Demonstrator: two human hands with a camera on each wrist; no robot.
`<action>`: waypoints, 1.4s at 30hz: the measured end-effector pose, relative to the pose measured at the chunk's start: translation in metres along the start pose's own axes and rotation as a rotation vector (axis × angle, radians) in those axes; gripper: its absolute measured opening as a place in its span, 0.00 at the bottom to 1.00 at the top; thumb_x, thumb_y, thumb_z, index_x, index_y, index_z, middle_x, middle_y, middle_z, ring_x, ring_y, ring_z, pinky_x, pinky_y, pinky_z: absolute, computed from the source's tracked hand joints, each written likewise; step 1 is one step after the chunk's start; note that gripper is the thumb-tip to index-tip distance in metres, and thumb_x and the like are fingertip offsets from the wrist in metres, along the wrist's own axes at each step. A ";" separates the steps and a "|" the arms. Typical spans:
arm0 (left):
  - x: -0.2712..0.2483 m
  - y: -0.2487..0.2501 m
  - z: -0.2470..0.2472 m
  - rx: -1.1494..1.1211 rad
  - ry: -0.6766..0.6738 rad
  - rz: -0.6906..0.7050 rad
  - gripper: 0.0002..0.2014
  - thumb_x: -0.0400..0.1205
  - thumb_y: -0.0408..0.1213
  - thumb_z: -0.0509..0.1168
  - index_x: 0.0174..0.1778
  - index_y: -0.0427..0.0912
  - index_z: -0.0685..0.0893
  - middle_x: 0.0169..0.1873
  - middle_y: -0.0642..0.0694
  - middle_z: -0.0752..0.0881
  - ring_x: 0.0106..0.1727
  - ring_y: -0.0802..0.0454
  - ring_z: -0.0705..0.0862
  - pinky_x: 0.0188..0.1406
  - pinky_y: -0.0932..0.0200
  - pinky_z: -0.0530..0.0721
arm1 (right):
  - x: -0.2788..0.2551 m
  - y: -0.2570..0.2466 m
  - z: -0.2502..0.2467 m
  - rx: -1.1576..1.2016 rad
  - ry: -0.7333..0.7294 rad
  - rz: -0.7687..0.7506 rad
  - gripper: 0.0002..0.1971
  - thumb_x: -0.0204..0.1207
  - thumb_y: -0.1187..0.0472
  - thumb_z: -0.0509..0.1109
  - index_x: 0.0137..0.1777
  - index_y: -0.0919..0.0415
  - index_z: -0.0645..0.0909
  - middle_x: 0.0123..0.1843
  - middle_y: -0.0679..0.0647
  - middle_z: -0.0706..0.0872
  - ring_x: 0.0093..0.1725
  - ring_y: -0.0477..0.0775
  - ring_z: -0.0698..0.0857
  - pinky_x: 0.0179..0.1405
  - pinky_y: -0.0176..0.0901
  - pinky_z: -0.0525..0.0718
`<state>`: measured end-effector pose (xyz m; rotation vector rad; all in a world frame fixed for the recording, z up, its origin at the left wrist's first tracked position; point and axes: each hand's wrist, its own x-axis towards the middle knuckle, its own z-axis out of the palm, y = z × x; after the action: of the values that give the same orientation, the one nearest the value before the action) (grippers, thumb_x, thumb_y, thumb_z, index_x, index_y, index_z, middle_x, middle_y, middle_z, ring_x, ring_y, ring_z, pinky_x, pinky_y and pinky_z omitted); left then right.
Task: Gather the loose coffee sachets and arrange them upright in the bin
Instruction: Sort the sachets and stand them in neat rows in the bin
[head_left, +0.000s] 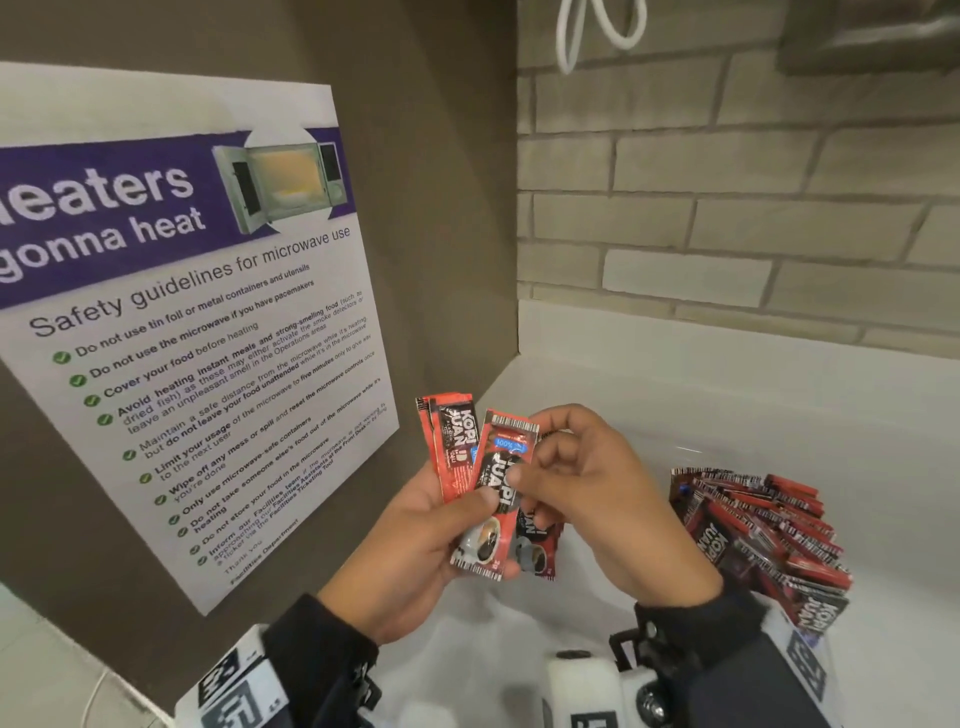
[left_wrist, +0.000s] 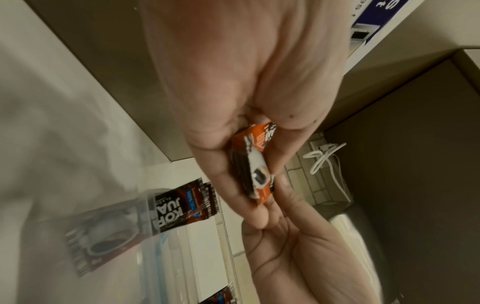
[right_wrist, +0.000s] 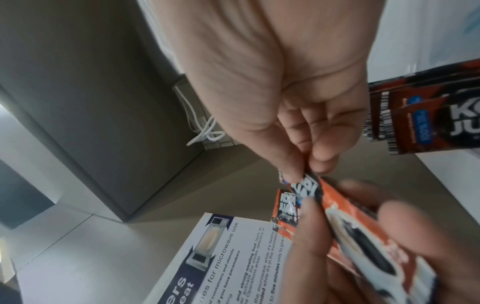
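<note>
Above white counter | both hands, left hand (head_left: 415, 545), right hand (head_left: 597, 499), pinching red-black sachets (head_left: 496, 499)

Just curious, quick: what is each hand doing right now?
Left hand: grips a fan of coffee sachets.
Right hand: pinches the front sachet of that fan.

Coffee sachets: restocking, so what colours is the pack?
Red and black coffee sachets, white lettering, a blue tag; clearest in the head view.

Counted two hands (head_left: 415, 525) (head_left: 597, 493), at least three loose sachets (head_left: 493, 499) held between them. Saw one packed row of sachets (head_left: 769, 525), too many to number. Noted one poster (head_left: 171, 322), one white cable (head_left: 597, 26).
</note>
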<state>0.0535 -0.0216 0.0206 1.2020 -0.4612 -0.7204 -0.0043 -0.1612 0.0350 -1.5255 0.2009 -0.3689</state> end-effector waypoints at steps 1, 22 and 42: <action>0.000 -0.001 -0.001 0.012 0.004 0.004 0.15 0.77 0.32 0.69 0.59 0.43 0.79 0.39 0.46 0.90 0.33 0.53 0.88 0.26 0.56 0.85 | 0.000 0.000 0.000 0.017 0.008 -0.002 0.13 0.71 0.76 0.72 0.50 0.61 0.77 0.29 0.54 0.81 0.25 0.46 0.81 0.22 0.36 0.78; 0.007 -0.008 -0.011 0.061 0.168 0.124 0.10 0.75 0.42 0.65 0.49 0.45 0.81 0.32 0.51 0.84 0.31 0.58 0.84 0.23 0.61 0.82 | -0.009 -0.012 -0.024 -0.017 0.251 -0.119 0.06 0.72 0.73 0.73 0.42 0.62 0.83 0.32 0.53 0.88 0.28 0.49 0.85 0.28 0.36 0.85; 0.004 -0.015 -0.034 0.026 0.289 0.116 0.10 0.75 0.42 0.66 0.51 0.46 0.81 0.33 0.52 0.82 0.31 0.57 0.84 0.23 0.61 0.82 | 0.001 0.049 -0.011 -0.968 0.039 0.120 0.25 0.65 0.58 0.79 0.33 0.49 0.59 0.33 0.44 0.75 0.29 0.43 0.74 0.23 0.32 0.64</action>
<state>0.0753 -0.0042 -0.0045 1.2694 -0.2971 -0.4334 -0.0016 -0.1718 -0.0141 -2.4413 0.5538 -0.2027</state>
